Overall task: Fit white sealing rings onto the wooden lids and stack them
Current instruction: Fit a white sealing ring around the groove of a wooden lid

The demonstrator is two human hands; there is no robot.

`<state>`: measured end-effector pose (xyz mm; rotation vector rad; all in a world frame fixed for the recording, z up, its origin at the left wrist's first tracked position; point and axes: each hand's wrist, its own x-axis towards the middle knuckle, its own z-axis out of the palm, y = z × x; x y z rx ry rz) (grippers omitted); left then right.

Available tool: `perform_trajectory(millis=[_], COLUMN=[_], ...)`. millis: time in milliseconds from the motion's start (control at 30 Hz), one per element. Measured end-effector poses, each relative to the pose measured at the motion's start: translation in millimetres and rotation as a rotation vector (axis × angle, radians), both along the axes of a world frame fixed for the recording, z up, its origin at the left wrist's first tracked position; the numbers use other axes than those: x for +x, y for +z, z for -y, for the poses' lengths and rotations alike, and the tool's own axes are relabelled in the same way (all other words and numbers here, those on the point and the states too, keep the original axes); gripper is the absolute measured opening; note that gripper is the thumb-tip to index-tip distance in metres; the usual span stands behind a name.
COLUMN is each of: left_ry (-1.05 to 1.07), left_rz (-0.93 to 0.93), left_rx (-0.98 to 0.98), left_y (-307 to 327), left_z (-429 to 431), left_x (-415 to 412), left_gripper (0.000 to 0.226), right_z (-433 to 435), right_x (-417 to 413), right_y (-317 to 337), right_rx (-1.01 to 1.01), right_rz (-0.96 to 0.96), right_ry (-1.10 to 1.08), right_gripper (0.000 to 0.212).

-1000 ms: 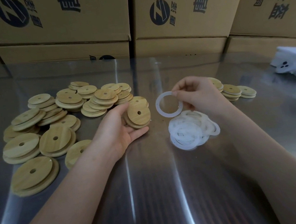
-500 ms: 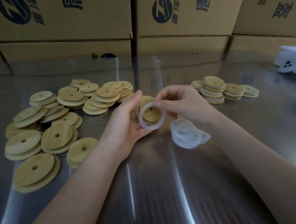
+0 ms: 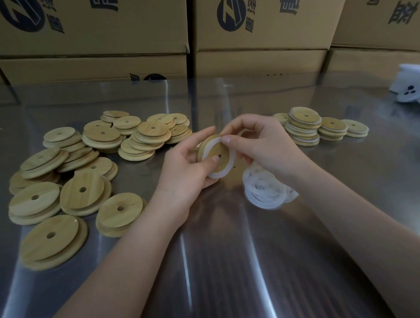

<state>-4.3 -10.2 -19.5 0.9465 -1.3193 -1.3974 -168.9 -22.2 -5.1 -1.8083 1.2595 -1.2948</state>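
left grip (image 3: 187,170) holds lid (image 3: 224,163) over surface (image 3: 215,273) | right grip (image 3: 261,146) pinches ring (image 3: 216,175) at lid's top edge | risk: ring looks part-seated, uneven stretch could twist it or pop it off

Shiny metal counter (image 3: 215,273) showed streaks of glare. Cardboard boxes (image 3: 83,30) stood stacked along its far edge, with dark logos and Chinese print on their fronts. White bundle (image 3: 417,87) with three black dots lay far right.
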Motion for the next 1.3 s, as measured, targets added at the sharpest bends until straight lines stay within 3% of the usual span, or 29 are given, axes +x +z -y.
perform_trajectory(millis=[700, 1300], left_ry=[0.093, 0.169], left_rz=[0.272, 0.332], left_rx=[-0.28, -0.381], left_y=[-8.5, -6.1], left_z=[5.2, 4.0], left_x=[-1.9, -0.3], left_gripper=[0.051, 0.048], right_z=[-3.0, -0.6], right_x=[-1.2, -6.8], right_y=[3.0, 4.9], right_rx=[-0.069, -0.069], right_rz=[-0.091, -0.092], right_ry=[-0.059, -0.006], right_gripper=[0.013, 0.023])
